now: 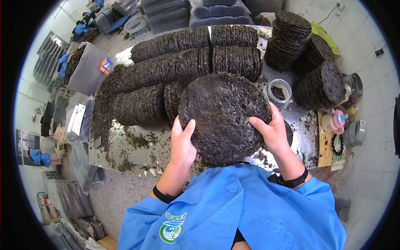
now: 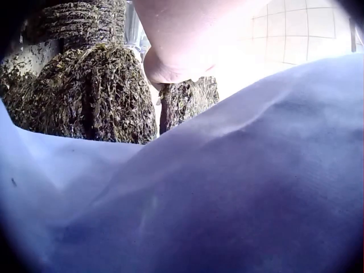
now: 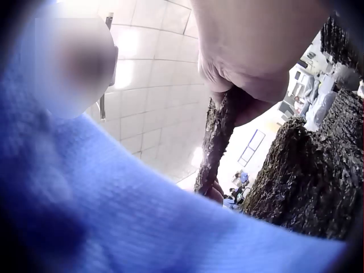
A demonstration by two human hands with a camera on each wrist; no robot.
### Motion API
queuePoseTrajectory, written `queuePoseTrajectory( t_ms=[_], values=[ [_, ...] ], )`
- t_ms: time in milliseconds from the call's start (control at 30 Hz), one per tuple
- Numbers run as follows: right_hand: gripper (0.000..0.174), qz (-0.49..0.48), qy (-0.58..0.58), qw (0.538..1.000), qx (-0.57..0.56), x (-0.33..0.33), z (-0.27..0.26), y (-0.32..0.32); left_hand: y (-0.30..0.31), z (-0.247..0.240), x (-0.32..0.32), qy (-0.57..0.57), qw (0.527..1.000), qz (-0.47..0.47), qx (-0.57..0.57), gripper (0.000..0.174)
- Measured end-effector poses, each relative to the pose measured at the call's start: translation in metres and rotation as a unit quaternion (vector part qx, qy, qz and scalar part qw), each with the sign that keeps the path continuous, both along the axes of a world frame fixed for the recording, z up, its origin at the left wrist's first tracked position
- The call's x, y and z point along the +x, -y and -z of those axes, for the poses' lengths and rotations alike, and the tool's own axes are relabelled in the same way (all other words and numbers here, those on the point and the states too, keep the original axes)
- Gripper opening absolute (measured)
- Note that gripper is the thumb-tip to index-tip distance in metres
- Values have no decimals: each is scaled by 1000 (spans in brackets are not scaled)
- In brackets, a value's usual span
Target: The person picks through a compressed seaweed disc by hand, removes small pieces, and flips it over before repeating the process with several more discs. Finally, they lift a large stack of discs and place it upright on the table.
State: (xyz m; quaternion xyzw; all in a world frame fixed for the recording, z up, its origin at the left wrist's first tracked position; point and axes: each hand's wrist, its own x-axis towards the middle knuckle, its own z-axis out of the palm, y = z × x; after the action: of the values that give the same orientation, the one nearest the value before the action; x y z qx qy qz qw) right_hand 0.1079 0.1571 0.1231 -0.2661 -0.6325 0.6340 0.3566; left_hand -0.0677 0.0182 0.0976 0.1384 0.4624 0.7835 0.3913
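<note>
A thick, round, dark cake of dried seaweed (image 1: 225,116) is held up in front of the body, over the near edge of the metal table (image 1: 164,156). My left hand (image 1: 182,143) grips its left edge, thumb lying on the near face. On the opposite edge, my right hand (image 1: 273,130) grips it the same way; the fingers behind are mostly hidden. From the right wrist, the cake (image 3: 215,139) appears edge-on, pinched between thumb and fingers. In the left wrist view, a blue sleeve (image 2: 227,187) covers much of the scene.
Long rows of stacked seaweed cakes (image 1: 166,66) lie behind, with a shorter row (image 1: 139,105) nearer. Upright stacks (image 1: 287,39) stand at the right, beside a clear plastic jar (image 1: 278,93). A pink cup (image 1: 332,121) sits at the right edge. Loose seaweed scraps (image 1: 139,139) litter the table.
</note>
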Motion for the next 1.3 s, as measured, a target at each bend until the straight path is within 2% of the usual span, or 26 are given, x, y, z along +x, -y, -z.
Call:
queuePoseTrajectory(
  t_ms=[67,167,267,300,367,433,467,533,567,600,633,667,733,800,833,867,900,933,1000,1067,1133,1200,1300],
  values=[
    [40,-25,-71,990,-116,-3,7,0,0,-1,-1,-3,1000,4,1,38],
    [45,-28,-86,981,-173,-5,9,3,1,-2,1,42,999,7,6,37],
    [48,-27,-52,981,-187,-1,11,-1,1,-1,1,38,999,3,-8,38],
    [48,-27,-52,981,-186,2,13,-4,1,0,1,-4,1000,5,-1,39],
    [50,24,-30,996,-79,9,15,-11,1,0,3,-46,999,7,7,39],
    [51,8,-43,992,-120,23,9,-16,1,-3,10,-37,999,37,3,41],
    [51,15,-33,991,-132,36,11,-18,1,-5,13,-37,997,73,8,49],
    [48,96,-31,988,-120,67,19,-27,6,-2,7,-182,972,150,-8,64],
    [46,122,-31,982,-138,89,23,-34,10,-3,0,-347,925,154,-31,73],
    [43,136,-36,977,-158,111,26,-38,14,-4,-6,-500,850,154,-54,81],
    [41,159,-25,974,-157,133,34,-40,19,-11,-6,-656,731,151,-113,93],
    [39,191,-28,966,-170,150,39,-39,21,-14,1,-711,655,188,-173,96],
    [39,206,-8,959,-194,190,78,-43,20,4,10,-776,536,252,-217,101],
    [38,203,14,953,-224,219,136,-48,21,18,10,-791,522,242,-210,97],
    [44,218,56,943,-244,223,160,-47,19,21,9,-800,516,229,-203,94],
    [54,243,164,926,-238,226,184,-46,18,22,9,-808,512,215,-196,91],
    [58,254,342,896,-124,237,225,-51,17,19,9,-811,513,211,-186,83],
    [63,253,503,827,0,244,252,-60,17,22,8,-811,515,205,-188,83],
    [54,247,342,906,-16,182,187,-44,22,31,6,-826,501,194,-172,78],
    [48,135,219,966,28,139,160,-47,26,32,11,-832,491,195,-171,75],
    [44,59,204,976,51,83,92,-36,25,34,16,-839,483,188,-167,71],
    [44,21,145,987,72,41,69,-33,27,40,22,-850,472,162,-170,71],
    [52,8,221,960,170,-1,39,-25,27,41,20,-845,495,139,-147,71]
  ],
)
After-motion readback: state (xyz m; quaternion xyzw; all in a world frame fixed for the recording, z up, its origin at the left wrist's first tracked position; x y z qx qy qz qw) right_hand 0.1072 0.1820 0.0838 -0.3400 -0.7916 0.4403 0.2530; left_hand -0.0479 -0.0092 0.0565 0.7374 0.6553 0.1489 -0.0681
